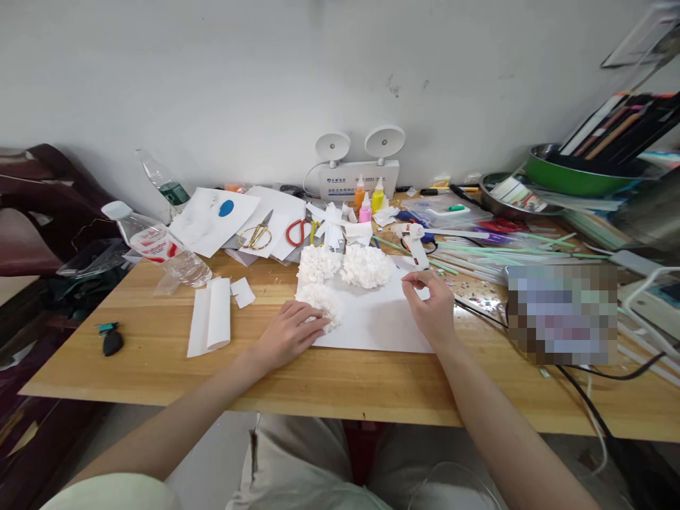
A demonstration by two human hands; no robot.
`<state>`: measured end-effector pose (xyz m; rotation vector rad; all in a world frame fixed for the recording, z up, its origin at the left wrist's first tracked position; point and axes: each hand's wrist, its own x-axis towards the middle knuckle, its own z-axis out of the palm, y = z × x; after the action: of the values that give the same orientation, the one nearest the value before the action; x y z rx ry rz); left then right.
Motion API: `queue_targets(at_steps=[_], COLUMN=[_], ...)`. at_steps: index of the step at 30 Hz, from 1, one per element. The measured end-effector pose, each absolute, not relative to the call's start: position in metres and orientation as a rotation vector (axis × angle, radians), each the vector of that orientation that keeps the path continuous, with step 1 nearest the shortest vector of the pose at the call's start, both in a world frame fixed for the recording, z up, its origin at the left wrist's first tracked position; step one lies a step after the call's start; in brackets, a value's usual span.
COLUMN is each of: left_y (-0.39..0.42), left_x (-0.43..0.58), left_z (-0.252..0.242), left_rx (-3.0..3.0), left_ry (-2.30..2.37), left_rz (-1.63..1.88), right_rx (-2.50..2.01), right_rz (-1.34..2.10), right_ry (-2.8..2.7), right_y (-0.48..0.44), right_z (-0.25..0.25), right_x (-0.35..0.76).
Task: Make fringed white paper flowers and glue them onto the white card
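My left hand (pixel 295 331) lies at the near left edge of a white paper sheet (pixel 382 322), its fingers stretched over the front of a white crumpled, fluffy clump (pixel 321 301). Two more such clumps, a left one (pixel 317 263) and a right one (pixel 366 266), sit behind it on the sheet. Over the sheet's right side, my right hand (pixel 433 304) has thumb and forefinger pinched together; anything between them is too small to make out. Just beyond that hand stands a white glue gun (pixel 417 248).
Scissors (pixel 258 235), red-handled pliers (pixel 295 232) and small paint bottles (pixel 365 210) stand or lie behind. Left are a water bottle (pixel 167 249), a rolled white sheet (pixel 217 315) and a key fob (pixel 112 343). Plastic sticks (pixel 483 255), cables and a blurred-out device (pixel 562 315) crowd the right.
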<state>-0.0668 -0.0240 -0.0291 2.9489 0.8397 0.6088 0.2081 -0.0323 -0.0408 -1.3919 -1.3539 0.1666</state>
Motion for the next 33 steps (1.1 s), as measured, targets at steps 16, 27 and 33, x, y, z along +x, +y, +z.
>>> queue_targets(at_steps=[16,27,33], left_y=[-0.027,-0.032,-0.030], left_x=[-0.071,-0.070,-0.073], left_z=[-0.031,-0.038,-0.043], left_rx=[2.981,2.919,2.866], left_ry=[0.826,0.931,0.904], left_rz=[0.642,0.825,1.026], right_rx=[-1.381,-1.457,-1.700], right_rz=[0.161,0.144,0.045], right_ry=[-1.376,-1.460,-1.373], right_y=[-0.033,-0.032,-0.022], right_z=[-0.041,-0.049,-0.065], right_x=[0.207,0.201,0.228])
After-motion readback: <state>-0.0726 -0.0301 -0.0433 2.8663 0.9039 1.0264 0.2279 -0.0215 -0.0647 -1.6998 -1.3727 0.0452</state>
